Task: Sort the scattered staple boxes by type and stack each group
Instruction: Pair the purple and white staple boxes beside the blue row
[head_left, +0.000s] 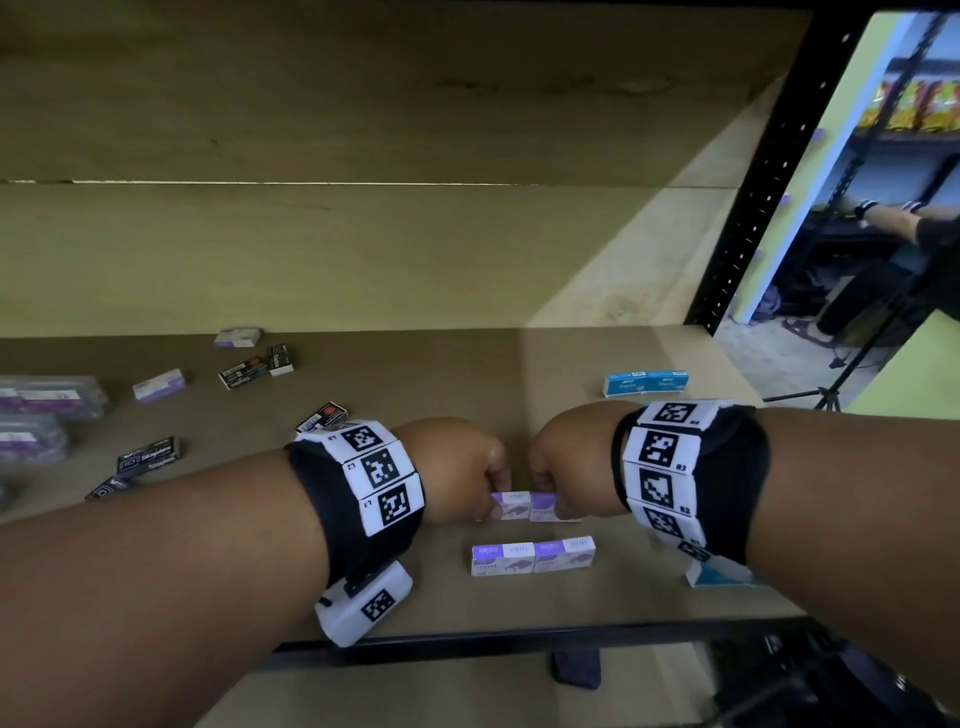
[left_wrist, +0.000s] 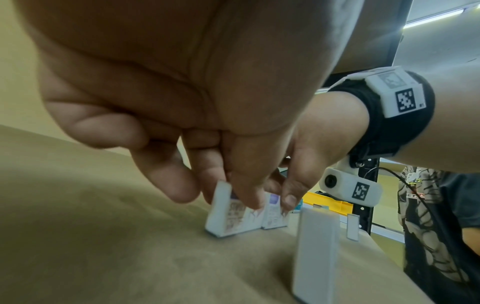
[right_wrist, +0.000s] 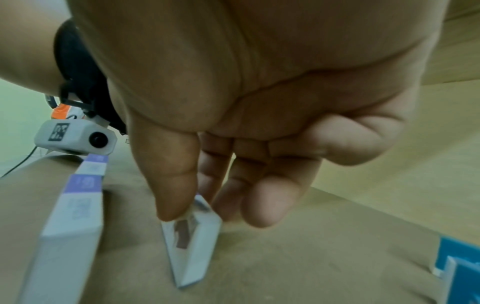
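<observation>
Two purple boxes held upright on the shelf (head_left: 597, 358)

The left box (head_left: 511, 505) is pinched by the left hand (head_left: 457, 467), the right box (head_left: 543, 506) by the right hand (head_left: 571, 462); both touch, just behind a purple pair (head_left: 532, 556).

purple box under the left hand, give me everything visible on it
The purple box is a small white carton with a purple band and small print, seemingly cardboard, closed. It stands on a long edge on the brown shelf, end to end with a matching box that the right hand pinches. The left hand pinches it from above, thumb on the near face, fingers behind.
</observation>
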